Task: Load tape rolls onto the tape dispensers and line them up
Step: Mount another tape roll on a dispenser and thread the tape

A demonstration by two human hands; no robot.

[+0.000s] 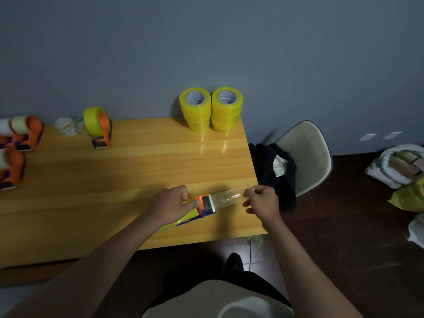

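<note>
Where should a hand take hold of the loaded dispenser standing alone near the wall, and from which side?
Probably by the orange handle of the dispenser, coming from the near right. The yellow roll covers its left side, and the blade end faces the front.

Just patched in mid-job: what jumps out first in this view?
Near the table's front right edge, the left hand holds an orange dispenser down while the right hand pulls a clear strip of tape out of it. Two stacks of yellow rolls stand at the back edge by the wall. Loaded dispensers sit at the far left.
</note>
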